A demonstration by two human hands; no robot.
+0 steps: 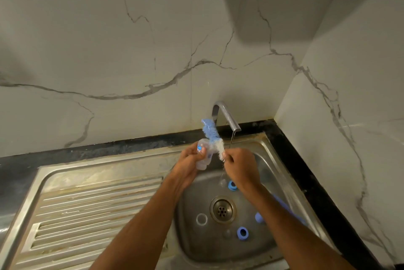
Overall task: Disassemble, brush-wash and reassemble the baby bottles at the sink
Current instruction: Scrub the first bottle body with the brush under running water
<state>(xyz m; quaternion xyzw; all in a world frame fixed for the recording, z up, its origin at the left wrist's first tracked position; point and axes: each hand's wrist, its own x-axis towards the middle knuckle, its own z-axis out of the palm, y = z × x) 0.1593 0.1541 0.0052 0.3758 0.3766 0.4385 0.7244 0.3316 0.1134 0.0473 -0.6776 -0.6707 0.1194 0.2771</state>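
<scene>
Bottle [202, 156] gripped in left hand [189, 161], brush [213, 138] in right hand [238, 166].

Both forearms are bare, no sleeves, each hand [189, 160] ringless.

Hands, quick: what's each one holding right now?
Left hand: grips the clear baby bottle.
Right hand: pinches the blue-and-white bottle brush at its lower end.

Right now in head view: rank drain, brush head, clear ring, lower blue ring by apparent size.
1. brush head
2. drain
3. lower blue ring and clear ring: look about alike, so no ranking.
</scene>
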